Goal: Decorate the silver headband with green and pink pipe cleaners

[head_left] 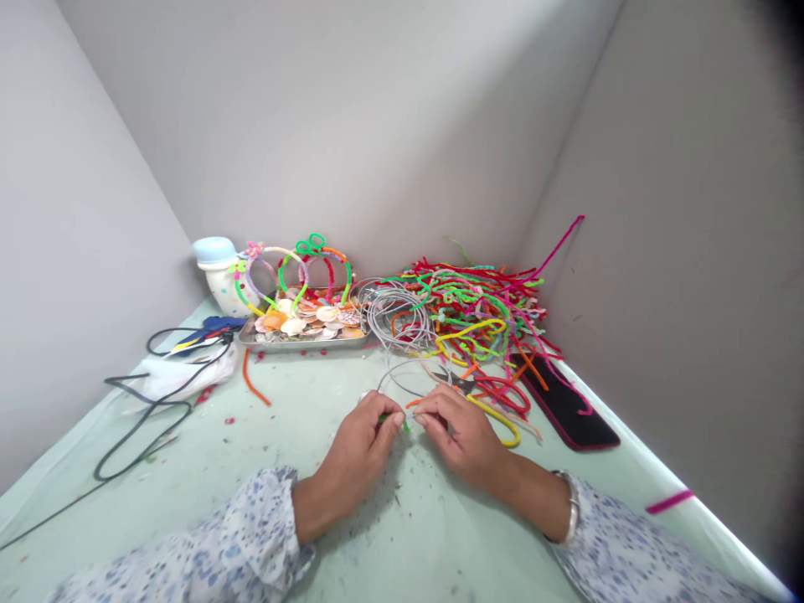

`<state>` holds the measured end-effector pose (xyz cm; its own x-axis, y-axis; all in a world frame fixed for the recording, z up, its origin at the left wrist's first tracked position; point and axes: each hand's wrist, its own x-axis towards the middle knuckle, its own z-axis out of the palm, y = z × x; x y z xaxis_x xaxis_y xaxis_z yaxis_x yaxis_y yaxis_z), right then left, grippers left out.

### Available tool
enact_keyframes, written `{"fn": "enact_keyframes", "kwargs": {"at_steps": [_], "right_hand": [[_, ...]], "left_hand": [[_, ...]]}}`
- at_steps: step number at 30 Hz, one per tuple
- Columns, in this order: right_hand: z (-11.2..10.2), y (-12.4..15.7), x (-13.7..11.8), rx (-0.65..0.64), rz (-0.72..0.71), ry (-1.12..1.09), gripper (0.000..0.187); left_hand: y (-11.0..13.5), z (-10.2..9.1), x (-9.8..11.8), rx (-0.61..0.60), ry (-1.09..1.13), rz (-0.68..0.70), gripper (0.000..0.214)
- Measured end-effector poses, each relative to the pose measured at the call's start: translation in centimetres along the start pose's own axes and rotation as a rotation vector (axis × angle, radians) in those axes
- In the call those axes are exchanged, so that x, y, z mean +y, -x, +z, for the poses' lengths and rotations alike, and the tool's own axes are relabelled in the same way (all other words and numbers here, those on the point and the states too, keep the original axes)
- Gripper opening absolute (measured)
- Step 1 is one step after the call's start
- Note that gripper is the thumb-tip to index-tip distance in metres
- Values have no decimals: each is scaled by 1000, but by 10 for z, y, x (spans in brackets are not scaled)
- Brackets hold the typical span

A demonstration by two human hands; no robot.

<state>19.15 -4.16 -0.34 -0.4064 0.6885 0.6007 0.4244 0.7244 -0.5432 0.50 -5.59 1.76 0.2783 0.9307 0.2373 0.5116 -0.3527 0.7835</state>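
My left hand (pixel 357 456) is closed in a pinch, with a short bit of green pipe cleaner (pixel 406 427) showing at its fingertips. Just across a small gap, my right hand (pixel 470 440) pinches what looks like the thin end of a grey wire. Behind both hands a loop of grey wire (pixel 402 363) arches up from the table; its ends run in behind my fingers. Close beyond my right hand lie red-handled scissors (pixel 506 394) and a bent yellow pipe cleaner (pixel 502 423).
A metal tray (pixel 307 342) of shells holds up decorated headbands (pixel 330 268). Beside it sit coiled grey wire (pixel 397 318) and heaped pipe cleaners (pixel 477 293). A phone (pixel 569 410) lies right; a white jar (pixel 229 285), blue glue gun (pixel 217 328) and black cord (pixel 154 406) are left.
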Motion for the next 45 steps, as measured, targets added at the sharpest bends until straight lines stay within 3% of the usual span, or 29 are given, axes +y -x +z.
{"fn": "enact_keyframes", "kwargs": {"at_steps": [9, 22, 27, 35, 45], "right_hand": [[-1, 1, -1, -24, -6, -9, 12], [-1, 1, 1, -59, -17, -16, 12], [0, 1, 1, -32, -8, -36, 12], [-1, 0, -2, -22, 13, -71, 12], [0, 0, -4, -8, 43, -101, 11]], "left_hand": [[-1, 1, -7, -38, 21, 48, 23], [3, 1, -4, -101, 133, -44, 23], [4, -1, -5, -122, 131, -35, 12], [4, 5, -5, -46, -26, 30, 10], [4, 5, -5, -6, -57, 51, 11]]}}
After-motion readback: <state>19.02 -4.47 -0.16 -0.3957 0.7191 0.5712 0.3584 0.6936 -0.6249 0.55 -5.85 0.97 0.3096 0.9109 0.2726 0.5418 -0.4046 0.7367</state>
